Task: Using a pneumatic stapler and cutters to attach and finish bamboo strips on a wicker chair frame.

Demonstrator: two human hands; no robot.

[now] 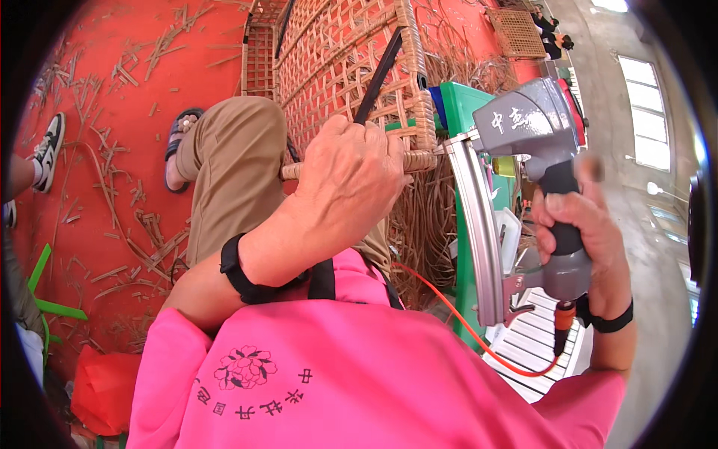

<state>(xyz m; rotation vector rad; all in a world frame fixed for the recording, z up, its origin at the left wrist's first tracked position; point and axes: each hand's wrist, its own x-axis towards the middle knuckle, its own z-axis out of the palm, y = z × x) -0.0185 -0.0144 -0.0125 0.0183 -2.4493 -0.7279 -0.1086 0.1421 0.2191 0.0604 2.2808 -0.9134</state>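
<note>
My left hand is closed around the near rail of a woven rattan frame, close to its corner. A flat black strip runs from beside my knuckles up across the open weave. The fingertips are hidden behind the hand. My right hand grips the dark handle of a grey air nail gun, its thumb raised and blurred. The gun's silver magazine slants down toward me, and its nose touches or lies close to the frame's wrapped corner. An orange air hose joins the handle's base.
Rattan scraps litter the red floor on the left. Bundles of loose cane hang beside a green bench. White slats lie under the gun. Another person's shoe is at the far left, near a red bag.
</note>
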